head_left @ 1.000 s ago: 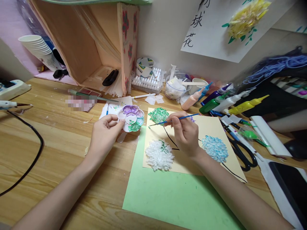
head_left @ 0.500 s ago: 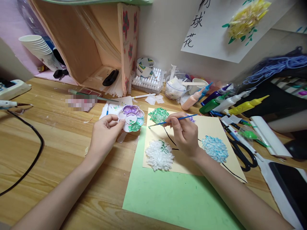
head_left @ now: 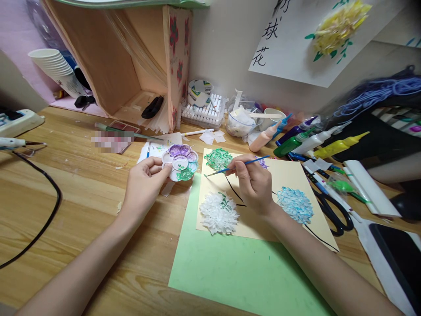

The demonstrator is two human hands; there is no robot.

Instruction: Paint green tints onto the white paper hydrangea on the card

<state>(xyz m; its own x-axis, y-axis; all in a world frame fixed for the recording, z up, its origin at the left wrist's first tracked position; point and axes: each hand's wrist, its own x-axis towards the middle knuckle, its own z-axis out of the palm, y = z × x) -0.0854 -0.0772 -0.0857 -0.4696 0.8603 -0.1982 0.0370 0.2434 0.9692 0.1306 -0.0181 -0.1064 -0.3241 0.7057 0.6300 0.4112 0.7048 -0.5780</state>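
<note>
Between thumb and fingers, my left hand (head_left: 149, 177) grips a flower-shaped paint palette (head_left: 180, 163) with purple, teal and green paint in its wells. My right hand (head_left: 252, 182) pinches a thin blue paintbrush (head_left: 237, 166), its green tip pointing left above the cream paper (head_left: 253, 226). On that paper are a green ruffled flower (head_left: 218, 159), a blue one (head_left: 294, 205) and a white one (head_left: 219, 213) with some green on its upper right. A purple flower (head_left: 263, 163) is mostly hidden behind my right hand. Black stem lines run across the sheet.
Green paper (head_left: 250, 272) lies beneath the cream sheet. Paint bottles (head_left: 297, 142) and black scissors (head_left: 335, 215) are at the right. A box of markers (head_left: 204, 112) and a plastic tub of white scraps (head_left: 241, 120) stand at the back. A black cable (head_left: 54, 219) curves at the left.
Almost nothing differs. The view has shifted very slightly; both hands keep their hold on the palette and the paintbrush, with the brush tip in nearly the same place.
</note>
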